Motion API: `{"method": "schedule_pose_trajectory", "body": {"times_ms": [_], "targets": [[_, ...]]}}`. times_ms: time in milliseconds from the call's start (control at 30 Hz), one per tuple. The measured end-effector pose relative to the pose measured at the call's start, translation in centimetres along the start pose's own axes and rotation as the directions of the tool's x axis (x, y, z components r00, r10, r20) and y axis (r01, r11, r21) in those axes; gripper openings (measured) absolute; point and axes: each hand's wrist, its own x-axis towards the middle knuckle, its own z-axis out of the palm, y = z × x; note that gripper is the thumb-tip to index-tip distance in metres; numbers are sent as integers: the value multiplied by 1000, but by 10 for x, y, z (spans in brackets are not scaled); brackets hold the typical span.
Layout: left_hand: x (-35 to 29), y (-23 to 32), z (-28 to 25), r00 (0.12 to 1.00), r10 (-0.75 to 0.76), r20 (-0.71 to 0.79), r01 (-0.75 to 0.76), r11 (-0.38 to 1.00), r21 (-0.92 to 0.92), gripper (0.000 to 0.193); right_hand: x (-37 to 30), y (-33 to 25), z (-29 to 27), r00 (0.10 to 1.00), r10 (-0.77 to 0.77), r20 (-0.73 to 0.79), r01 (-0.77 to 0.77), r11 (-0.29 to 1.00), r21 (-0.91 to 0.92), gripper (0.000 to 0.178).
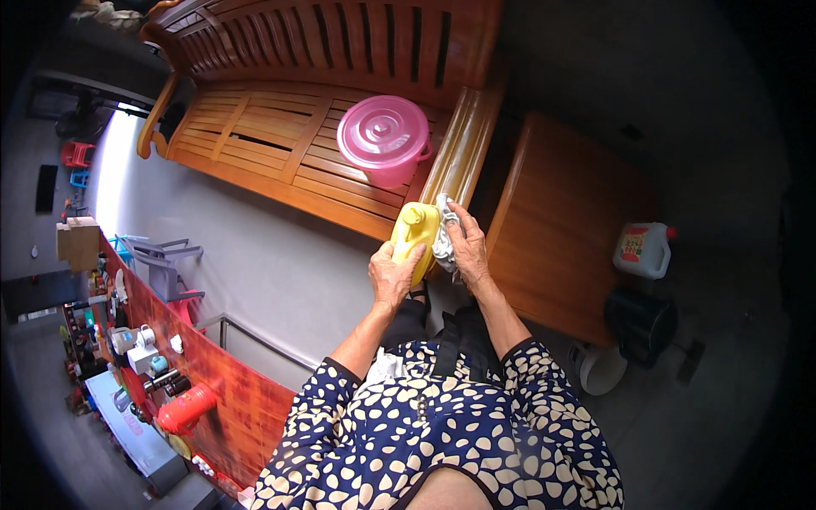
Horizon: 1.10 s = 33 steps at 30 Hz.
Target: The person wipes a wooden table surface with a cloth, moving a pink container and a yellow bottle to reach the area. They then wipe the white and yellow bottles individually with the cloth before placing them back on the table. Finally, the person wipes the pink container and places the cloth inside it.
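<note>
A yellow plastic jug with a yellow cap is gripped by my left hand, fingers wrapped round its lower side and the thumb across its front. A crumpled pale cloth is bunched in my right hand, pressed against or very close to the jug's right side. Both hands are in front of my body, near the end of the wooden bench. On the bench seat, beyond the jug, stands a pink bucket with its lid on.
A wooden table stands to the right. Beyond it are a whitish jug with a red cap, a dark bin and a white bucket. At left, a grey chair stands by a red-brown counter bearing a red canister.
</note>
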Motion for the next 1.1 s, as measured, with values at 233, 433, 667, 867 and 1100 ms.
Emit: {"method": "schedule_pose_trajectory", "body": {"times_ms": [233, 433, 667, 867, 1100], "targets": [[-5, -8, -8, 996, 66, 57, -64, 997, -34, 35, 3, -39, -7, 954, -211, 212, 271, 908, -319, 29], [-4, -8, -24, 994, 94, 57, -97, 995, 36, 29, 29, -31, 2, 927, -127, 354, 171, 981, -96, 29], [-4, -18, -32, 995, 78, 62, -74, 995, -60, 30, 43, -7, 3, 954, -10, 300, 146, 888, -436, 32], [-18, -24, -42, 973, 112, 203, -91, 990, -109, 28, 34, 10, -17, 968, 188, 168, -142, 958, -250, 32], [-48, -5, -65, 968, 136, 213, -115, 988, -108, 21, -27, -76, 4, 853, -311, 419, 465, 816, -342, 31]]}}
